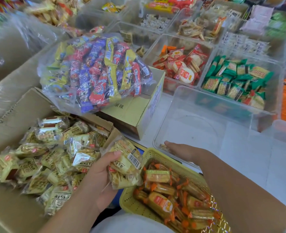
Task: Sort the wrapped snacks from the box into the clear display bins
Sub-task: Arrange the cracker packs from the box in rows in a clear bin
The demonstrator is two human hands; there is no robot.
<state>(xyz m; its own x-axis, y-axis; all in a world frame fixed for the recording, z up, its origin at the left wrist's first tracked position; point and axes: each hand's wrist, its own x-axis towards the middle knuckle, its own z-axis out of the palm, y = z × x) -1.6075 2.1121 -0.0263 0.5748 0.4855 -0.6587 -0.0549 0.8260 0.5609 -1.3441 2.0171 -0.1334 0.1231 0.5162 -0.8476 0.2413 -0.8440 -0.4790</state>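
Note:
An open cardboard box (29, 105) at the lower left holds several pale yellow wrapped snacks (51, 155). My left hand (101, 174) grips a bunch of these yellow snack packs (125, 163) just right of the box, above the edge of a yellow basket. My right hand (181, 149) reaches with straight fingers into the near corner of a clear display bin (186, 105). A single small snack (163, 146) lies at its fingertips on the bin floor. The rest of that bin shows only its bare bottom.
A yellow perforated basket (153, 153) of orange-wrapped snacks sits by my lap. A clear bag of colourful snacks (95, 69) lies on a closed carton (138, 111). Beyond are clear bins of red rice crackers (181, 68), green packs (234, 81) and other snacks.

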